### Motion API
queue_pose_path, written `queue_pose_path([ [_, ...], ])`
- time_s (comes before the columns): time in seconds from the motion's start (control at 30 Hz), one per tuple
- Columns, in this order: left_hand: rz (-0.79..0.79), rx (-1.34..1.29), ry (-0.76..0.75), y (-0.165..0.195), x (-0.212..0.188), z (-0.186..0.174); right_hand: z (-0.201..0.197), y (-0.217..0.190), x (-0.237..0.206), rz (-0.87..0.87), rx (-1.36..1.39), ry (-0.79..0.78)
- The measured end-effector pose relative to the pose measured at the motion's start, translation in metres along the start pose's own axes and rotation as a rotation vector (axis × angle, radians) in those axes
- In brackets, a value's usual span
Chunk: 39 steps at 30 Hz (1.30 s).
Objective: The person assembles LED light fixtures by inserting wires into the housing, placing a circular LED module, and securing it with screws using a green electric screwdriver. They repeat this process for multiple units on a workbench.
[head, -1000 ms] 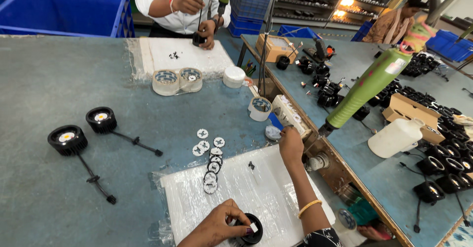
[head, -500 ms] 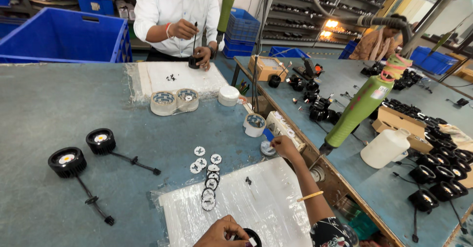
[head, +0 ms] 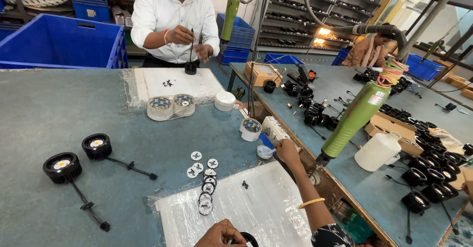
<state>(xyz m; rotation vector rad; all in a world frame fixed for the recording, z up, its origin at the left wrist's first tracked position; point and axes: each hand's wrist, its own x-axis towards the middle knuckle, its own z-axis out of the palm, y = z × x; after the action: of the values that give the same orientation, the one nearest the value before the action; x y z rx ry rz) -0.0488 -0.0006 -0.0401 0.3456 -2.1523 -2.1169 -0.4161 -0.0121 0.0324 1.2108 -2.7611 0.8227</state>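
My left hand (head: 220, 233) rests at the bottom edge of the view on a black round lamp housing (head: 249, 239), which is mostly cut off. My right hand (head: 287, 151) reaches forward to the table's right edge, its bent fingers touching a small white round dish (head: 264, 152). Whether the fingers pinch anything is hidden. Between my hands lies a clear plastic sheet (head: 256, 207) with tiny black screws (head: 245, 184). A string of several white round discs (head: 204, 180) lies at its left.
Two black lamps with cables (head: 97, 146) (head: 61, 167) lie at the left. Tape rolls (head: 170, 106) (head: 251, 128) and a white jar (head: 224, 100) stand ahead. A green hanging screwdriver (head: 357, 116) and white bottle (head: 377, 151) are on the right. A co-worker in a white shirt (head: 172, 15) works opposite.
My right hand has moved forward along the table edge to the small white dish. My left hand and the black housing have slipped lower in the view as the camera tilted up.
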Motion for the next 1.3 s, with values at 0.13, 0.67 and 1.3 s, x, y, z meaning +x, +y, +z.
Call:
queue_pose_path([
  [0.13,-0.019,-0.008,0.013,0.0,0.0,0.0,-0.006,-0.005,-0.007,0.045,-0.119,-0.043],
  [0.67,-0.067,0.044,0.026,-0.007,-0.004,0.001,0.006,-0.017,-0.023,0.111,-0.079,-0.041],
  [1.3,-0.125,0.045,0.035,-0.005,-0.005,0.002,0.006,-0.019,-0.03,-0.095,0.148,0.186],
])
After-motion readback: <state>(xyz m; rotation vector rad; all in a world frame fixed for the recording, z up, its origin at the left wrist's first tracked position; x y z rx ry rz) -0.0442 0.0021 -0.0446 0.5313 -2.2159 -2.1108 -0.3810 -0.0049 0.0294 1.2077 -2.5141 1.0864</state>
